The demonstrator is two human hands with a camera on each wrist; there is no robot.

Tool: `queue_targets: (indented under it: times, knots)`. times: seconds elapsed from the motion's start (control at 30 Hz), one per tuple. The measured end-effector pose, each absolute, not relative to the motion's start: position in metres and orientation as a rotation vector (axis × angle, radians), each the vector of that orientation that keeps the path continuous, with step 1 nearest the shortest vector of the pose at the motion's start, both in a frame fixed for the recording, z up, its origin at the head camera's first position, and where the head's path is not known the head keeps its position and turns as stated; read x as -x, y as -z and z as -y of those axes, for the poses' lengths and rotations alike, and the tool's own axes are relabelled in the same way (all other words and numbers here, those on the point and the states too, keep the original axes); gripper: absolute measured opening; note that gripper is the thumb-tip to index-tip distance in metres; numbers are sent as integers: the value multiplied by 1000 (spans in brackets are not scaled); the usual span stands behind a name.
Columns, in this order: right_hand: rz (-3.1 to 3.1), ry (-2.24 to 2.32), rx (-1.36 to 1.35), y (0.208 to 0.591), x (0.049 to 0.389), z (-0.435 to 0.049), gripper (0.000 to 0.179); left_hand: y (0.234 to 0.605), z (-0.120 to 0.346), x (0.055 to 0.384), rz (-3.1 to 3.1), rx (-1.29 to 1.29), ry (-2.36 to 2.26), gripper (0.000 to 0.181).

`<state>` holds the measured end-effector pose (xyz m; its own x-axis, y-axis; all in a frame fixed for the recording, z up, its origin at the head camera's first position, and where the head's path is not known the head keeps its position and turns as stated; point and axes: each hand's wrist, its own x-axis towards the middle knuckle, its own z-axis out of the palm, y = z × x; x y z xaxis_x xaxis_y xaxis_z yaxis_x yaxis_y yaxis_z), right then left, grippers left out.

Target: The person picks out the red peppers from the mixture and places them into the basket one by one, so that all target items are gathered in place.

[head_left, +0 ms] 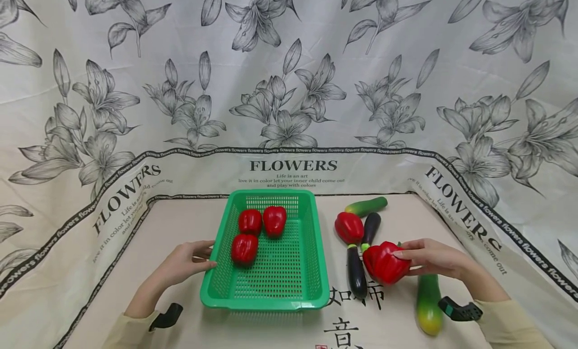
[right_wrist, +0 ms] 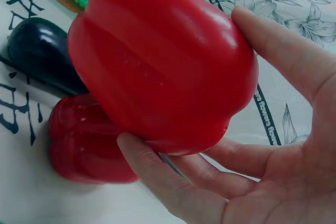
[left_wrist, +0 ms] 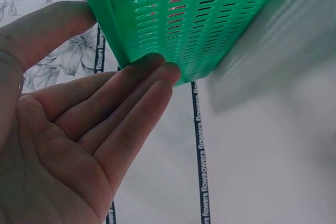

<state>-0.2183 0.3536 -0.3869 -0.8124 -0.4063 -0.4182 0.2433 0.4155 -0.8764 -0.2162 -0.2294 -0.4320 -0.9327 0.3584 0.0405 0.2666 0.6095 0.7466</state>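
My left hand (head_left: 189,258) holds the left rim of a green plastic basket (head_left: 321,268). In the left wrist view, its thumb (left_wrist: 68,22) meets the rim's edge while the fingers lie against the outer wall below. Three red bell peppers (head_left: 244,250) sit in the basket's left half. To the right of the basket, my right hand (head_left: 433,258) grips a red bell pepper (right_wrist: 163,66) by its sides. Partly hidden behind it is another red bell pepper (right_wrist: 86,142), and an eggplant (right_wrist: 42,51) lies close by.
Right of the basket lie another red bell pepper (head_left: 349,227), two dark eggplants (head_left: 356,273) and a green-yellow cucumber-like vegetable (head_left: 368,206). A second such vegetable (head_left: 429,309) is below the right hand. A flower-printed cloth (head_left: 289,170) rises behind and beside the table.
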Motion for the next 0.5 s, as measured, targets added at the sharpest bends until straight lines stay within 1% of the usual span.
queue_targets:
  times: [0.23,0.5]
  knots:
    - [-2168,1357,146,379,227,-344,74,431,229,216,-2705,-532,-1240,59]
    - [-2168,1348,191,370,237,-333,70,431,231,217,-2701,-523,-1245,60]
